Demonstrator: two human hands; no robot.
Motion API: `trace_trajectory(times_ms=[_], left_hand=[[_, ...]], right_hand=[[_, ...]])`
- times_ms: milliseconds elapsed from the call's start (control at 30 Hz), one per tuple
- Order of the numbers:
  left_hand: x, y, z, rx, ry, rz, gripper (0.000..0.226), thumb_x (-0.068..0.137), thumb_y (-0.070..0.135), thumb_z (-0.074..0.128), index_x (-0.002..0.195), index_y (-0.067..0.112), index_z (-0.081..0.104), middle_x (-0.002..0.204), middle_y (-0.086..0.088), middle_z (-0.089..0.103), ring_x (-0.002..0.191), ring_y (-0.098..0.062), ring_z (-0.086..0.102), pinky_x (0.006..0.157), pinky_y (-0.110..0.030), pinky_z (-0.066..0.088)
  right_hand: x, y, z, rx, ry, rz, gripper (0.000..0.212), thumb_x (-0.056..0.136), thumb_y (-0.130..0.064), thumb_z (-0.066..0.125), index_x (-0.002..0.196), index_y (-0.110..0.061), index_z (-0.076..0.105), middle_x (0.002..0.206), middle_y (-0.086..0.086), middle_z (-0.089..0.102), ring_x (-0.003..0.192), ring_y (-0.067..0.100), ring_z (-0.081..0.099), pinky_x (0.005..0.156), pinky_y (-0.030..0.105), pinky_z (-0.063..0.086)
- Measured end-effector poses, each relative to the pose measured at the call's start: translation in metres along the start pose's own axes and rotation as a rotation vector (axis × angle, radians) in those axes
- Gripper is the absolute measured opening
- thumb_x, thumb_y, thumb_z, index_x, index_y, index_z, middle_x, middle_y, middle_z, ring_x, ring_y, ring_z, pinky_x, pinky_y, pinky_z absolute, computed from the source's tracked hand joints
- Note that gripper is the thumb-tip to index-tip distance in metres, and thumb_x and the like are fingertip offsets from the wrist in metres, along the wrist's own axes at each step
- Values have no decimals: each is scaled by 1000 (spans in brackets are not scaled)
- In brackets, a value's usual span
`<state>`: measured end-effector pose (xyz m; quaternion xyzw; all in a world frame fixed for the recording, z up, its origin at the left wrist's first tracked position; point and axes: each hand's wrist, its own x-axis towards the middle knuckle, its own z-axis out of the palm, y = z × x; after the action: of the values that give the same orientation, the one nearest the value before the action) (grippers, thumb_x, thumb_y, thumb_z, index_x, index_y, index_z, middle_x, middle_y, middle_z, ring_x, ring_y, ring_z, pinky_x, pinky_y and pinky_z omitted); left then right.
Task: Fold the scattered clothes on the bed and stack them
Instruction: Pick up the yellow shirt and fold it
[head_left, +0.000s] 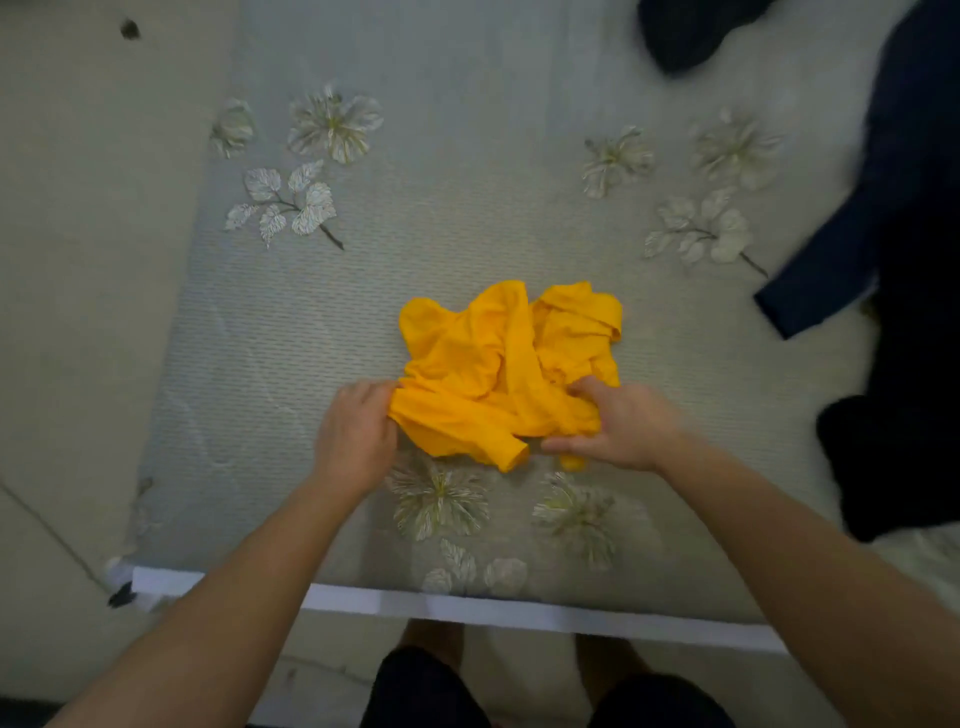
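A crumpled yellow garment (498, 358) lies in a heap near the front middle of the bed (415, 218), which has a grey sheet with a flower pattern. My left hand (356, 434) grips the garment's near left edge, fingers curled into the cloth. My right hand (618, 428) holds the near right part, thumb on top and fingers under the fabric. Both forearms reach in from the bed's front edge.
Dark navy clothes (893, 218) lie spread along the bed's right side, with another dark piece (685, 31) at the far right top. A white strip (467, 608) runs along the bed's front edge. Pale floor (78, 260) lies to the left.
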<state>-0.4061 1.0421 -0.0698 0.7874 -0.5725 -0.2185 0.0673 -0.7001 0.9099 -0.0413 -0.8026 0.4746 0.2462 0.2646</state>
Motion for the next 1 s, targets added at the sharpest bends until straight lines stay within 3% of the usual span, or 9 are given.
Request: trace_trajectory(times_ms=[100, 267, 367, 467, 667, 733, 833, 900, 1000], left_hand=[[-4, 44, -64, -82, 152, -76, 29, 86, 6, 49, 111, 3, 63, 104, -18, 51, 101, -35, 47, 81, -45, 42], [-6, 142, -180, -624, 190, -236, 21, 98, 19, 38, 90, 11, 55, 82, -1, 52, 82, -21, 49, 67, -34, 38], [-6, 191, -245, -721, 261, -244, 28, 100, 17, 42, 74, 19, 52, 69, 2, 48, 66, -13, 44, 60, -31, 36], [-13, 233, -308, -712, 336, -154, 21, 98, 24, 50, 83, 13, 59, 79, -6, 56, 75, -18, 50, 70, -36, 42], [-30, 308, -378, -857, 350, -65, 20, 96, 20, 43, 90, 15, 61, 91, -11, 55, 85, -20, 51, 77, -39, 44], [-35, 327, -388, -1018, 295, -111, 21, 96, 20, 44, 84, 17, 61, 96, -11, 62, 93, -22, 58, 87, -43, 49], [-41, 345, -398, -1056, 209, -122, 27, 94, 25, 48, 110, 12, 66, 115, -12, 66, 107, -30, 61, 100, -49, 48], [-44, 349, -400, -1041, 179, -84, 24, 92, 24, 48, 103, 13, 66, 109, -11, 65, 103, -27, 60, 95, -44, 49], [-45, 342, -406, -1003, 190, -52, 18, 94, 21, 45, 87, 17, 61, 92, -12, 58, 89, -24, 55, 77, -40, 47]], right_hand=[[-43, 19, -49, -26, 86, 21, 36, 94, -49, 57, 115, -20, 61, 115, 14, 66, 108, 37, 62, 83, 40, 50], [-115, 34, -131, 246, 384, -28, 19, 97, -23, 53, 110, -12, 61, 105, 8, 55, 105, 32, 56, 78, 35, 39], [-155, 36, -182, 421, 599, 7, 29, 95, -16, 54, 123, -16, 62, 121, 7, 64, 114, 28, 56, 86, 35, 41], [-185, 38, -223, 480, 695, 73, 28, 97, -20, 57, 125, -18, 64, 121, 8, 67, 109, 27, 60, 84, 33, 44], [-228, 18, -246, 396, 719, 240, 68, 88, -26, 70, 147, -21, 36, 144, 10, 39, 126, 31, 48, 101, 44, 47], [-237, -2, -239, 484, 709, 188, 85, 79, -38, 82, 148, -23, 34, 145, 8, 38, 130, 29, 46, 103, 43, 44], [-240, -40, -224, 567, 534, -8, 105, 66, -54, 88, 150, -26, 31, 144, 5, 37, 127, 26, 46, 103, 46, 48], [-237, -61, -221, 639, 554, -134, 82, 76, -47, 82, 143, -19, 44, 136, 7, 49, 121, 27, 52, 96, 44, 50], [-240, -81, -238, 727, 682, -173, 8, 98, -12, 54, 94, -10, 60, 94, 10, 62, 91, 30, 57, 71, 38, 42]])
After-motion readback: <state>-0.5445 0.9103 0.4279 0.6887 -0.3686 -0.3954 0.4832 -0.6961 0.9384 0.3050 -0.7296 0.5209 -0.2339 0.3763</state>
